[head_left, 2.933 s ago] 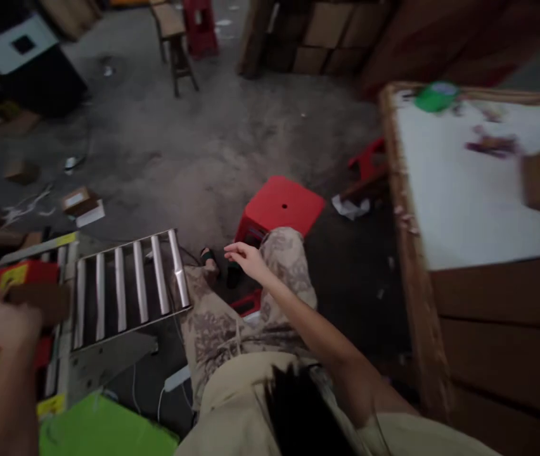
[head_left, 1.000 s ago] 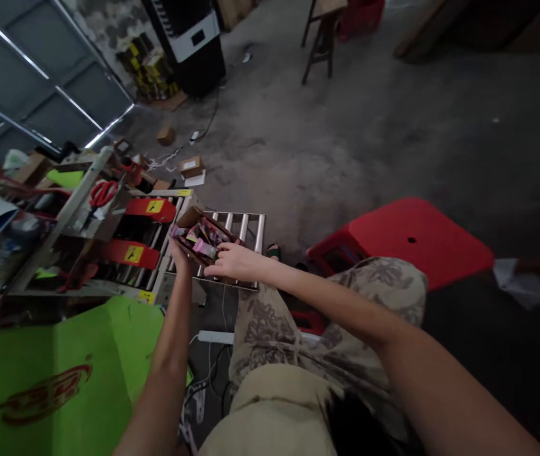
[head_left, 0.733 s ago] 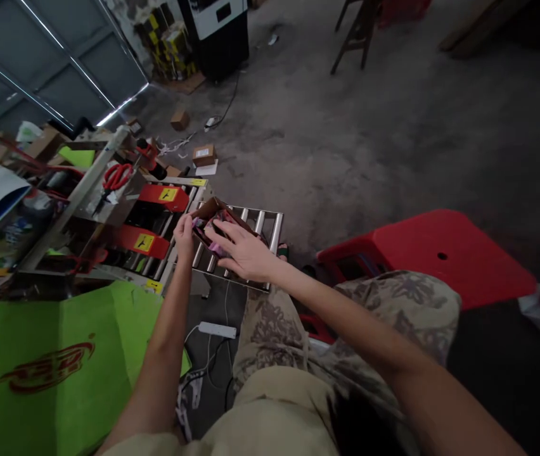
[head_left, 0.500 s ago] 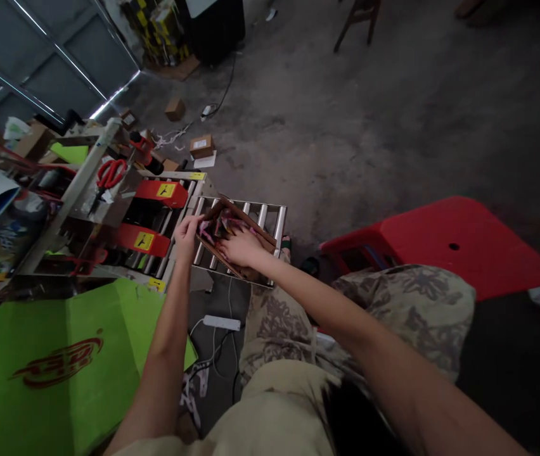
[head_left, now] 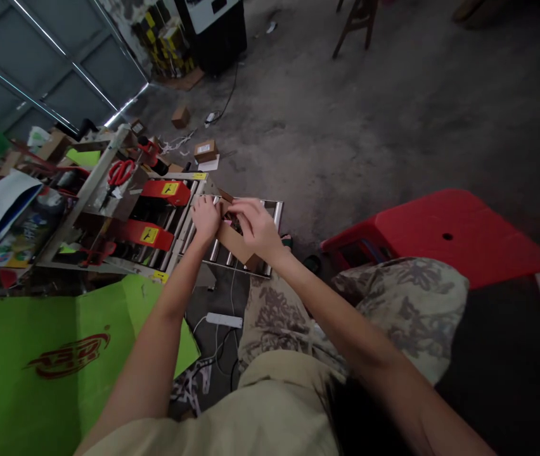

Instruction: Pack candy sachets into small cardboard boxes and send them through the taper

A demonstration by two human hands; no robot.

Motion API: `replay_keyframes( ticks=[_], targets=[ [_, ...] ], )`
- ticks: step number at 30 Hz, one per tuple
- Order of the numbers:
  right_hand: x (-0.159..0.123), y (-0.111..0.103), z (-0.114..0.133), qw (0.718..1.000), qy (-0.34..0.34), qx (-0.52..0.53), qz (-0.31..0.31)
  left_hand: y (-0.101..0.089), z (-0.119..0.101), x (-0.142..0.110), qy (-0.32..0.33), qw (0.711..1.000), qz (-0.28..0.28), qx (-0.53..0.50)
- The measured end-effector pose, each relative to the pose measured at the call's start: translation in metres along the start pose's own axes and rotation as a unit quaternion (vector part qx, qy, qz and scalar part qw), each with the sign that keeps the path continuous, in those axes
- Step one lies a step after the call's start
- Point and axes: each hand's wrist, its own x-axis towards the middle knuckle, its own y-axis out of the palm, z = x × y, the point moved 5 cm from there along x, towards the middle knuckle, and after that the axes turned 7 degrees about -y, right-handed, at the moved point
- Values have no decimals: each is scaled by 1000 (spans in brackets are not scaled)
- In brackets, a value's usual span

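A small brown cardboard box [head_left: 236, 243] sits on the rollers at the near end of a roller conveyor [head_left: 277, 215]. Its near side flap is folded over, and a bit of pinkish wrapped content shows in the gap. My left hand [head_left: 206, 218] grips the box's left end, fingers bent over the edge by the flap. Above the box, my right hand [head_left: 258, 227] reaches across with thumb and fingers drawn together at the left-end flap. That hand covers much of the box's top and far side.
Left of the box is a sealing machine with red guides [head_left: 153, 234]; red scissors [head_left: 122, 172] lie on it. A green bag [head_left: 51, 380] is at lower left, a power strip [head_left: 224, 320] below. At right stands a red plastic stool [head_left: 445, 235]. Small cartons [head_left: 205, 151] lie on the floor.
My right hand has come out of the box up to its left-end flap. My left hand has shifted right along the end. The near flap now lies over the contents.
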Motion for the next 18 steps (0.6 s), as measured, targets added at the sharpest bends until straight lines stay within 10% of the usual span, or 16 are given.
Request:
replay_keyframes(
  ticks=[5, 9, 14, 18],
  targets=[
    [-42, 23, 9, 973, 36, -100, 205, 1, 14, 1, -86, 989, -7, -122],
    [-63, 34, 3, 972, 39, -65, 224, -8, 15, -24, -51, 960, -86, -263],
    [-61, 9, -23, 967, 98, 199, 122, -1, -30, -108, 234, 943, 138, -193],
    [-75, -18, -54, 922, 235, 292, -94, 1, -43, -133, 264, 950, 151, -71]
  ],
)
